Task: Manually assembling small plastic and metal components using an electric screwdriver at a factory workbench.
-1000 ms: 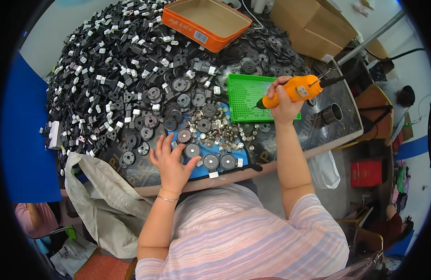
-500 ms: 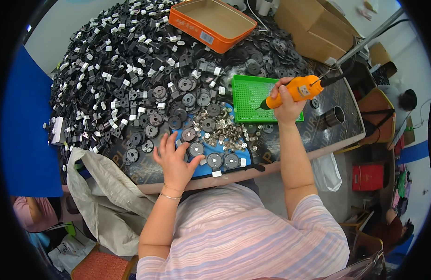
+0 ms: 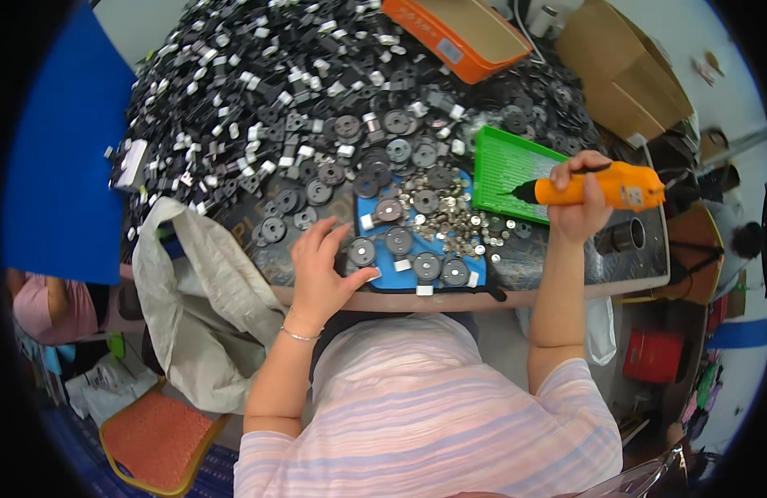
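Observation:
My left hand (image 3: 324,270) is open, fingers spread, at the left edge of a blue mat (image 3: 383,280). Its thumb lies close beside a dark round disc part (image 3: 361,251); whether it touches the disc I cannot tell. Several similar discs with white tabs lie on the mat, among them a disc (image 3: 427,266) near the front edge. Behind them is a heap of small silvery metal pieces (image 3: 450,217). In my right hand (image 3: 581,207) is an orange electric screwdriver (image 3: 620,186), its black tip pointing left over a green perforated tray (image 3: 516,170).
A big pile of black parts with white ends (image 3: 259,91) covers the table's left and back. An orange box (image 3: 462,46) and a cardboard box (image 3: 624,75) stand behind. A dark metal cup (image 3: 626,236) is at right; a pale sack (image 3: 184,315) hangs at the front left.
The whole view has shifted, so the table sits further right. My left hand has drawn left off the discs, uncovering one. The screwdriver has moved right relative to the green tray.

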The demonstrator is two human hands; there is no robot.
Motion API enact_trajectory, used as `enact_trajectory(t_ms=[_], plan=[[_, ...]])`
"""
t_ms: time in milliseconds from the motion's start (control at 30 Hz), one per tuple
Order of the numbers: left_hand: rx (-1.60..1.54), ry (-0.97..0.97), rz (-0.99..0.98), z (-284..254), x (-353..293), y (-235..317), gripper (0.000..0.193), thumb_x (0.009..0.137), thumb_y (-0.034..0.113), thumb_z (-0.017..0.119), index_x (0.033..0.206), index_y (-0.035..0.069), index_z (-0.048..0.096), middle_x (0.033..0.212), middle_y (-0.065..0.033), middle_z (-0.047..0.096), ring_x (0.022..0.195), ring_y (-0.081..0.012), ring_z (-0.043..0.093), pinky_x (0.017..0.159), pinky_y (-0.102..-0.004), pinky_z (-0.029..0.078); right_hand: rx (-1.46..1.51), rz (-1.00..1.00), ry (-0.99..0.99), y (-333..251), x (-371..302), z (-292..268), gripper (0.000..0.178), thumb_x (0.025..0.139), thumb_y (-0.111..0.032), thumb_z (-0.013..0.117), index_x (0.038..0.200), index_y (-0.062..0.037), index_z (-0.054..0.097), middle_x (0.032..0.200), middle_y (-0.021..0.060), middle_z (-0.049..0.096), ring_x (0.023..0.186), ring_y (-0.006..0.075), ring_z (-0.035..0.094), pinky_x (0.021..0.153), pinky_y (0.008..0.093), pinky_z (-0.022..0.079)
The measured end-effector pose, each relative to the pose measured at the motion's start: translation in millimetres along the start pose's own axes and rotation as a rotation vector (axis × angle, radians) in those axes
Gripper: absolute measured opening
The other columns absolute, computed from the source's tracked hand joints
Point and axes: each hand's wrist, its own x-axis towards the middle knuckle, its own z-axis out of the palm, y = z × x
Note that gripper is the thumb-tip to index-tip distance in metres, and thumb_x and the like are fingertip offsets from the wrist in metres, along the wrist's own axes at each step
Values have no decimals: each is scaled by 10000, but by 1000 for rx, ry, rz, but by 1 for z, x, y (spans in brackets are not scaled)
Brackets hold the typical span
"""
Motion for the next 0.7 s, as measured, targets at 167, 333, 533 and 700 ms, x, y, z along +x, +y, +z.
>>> enact_trajectory(t_ms=[167,333,533,700], plan=[[-113,-33,-61,12,-7,-3,640,597,332,823,1115,36,592,1120,-117,586,1036,-318,532,906,-424,392,129,225,-251,29,-37,79,281,805,-175,656,989,-15,518,895,118,524,633,191,568,582,313,482],[-149,-1,-102,21,-9,-10,503,637,277,804,1046,44,628,1016,-107,630,995,-309,554,881,-415,416,121,302,-415,61,-57,136,270,804,-122,689,973,1,519,894,123,522,664,161,573,594,265,486],[-297,-5,-140,20,-5,-6,489,631,203,808,1049,23,629,1000,-122,626,941,-316,567,820,-383,468,68,314,-508,78,-61,155,235,804,-109,670,960,-3,531,906,129,526,650,138,560,612,249,489],[-313,-14,-150,20,-7,-7,492,628,195,809,1048,14,627,998,-123,620,931,-321,562,820,-384,466,60,355,-530,80,-63,159,225,801,-107,658,953,-4,528,895,122,520,667,142,558,613,249,491]])
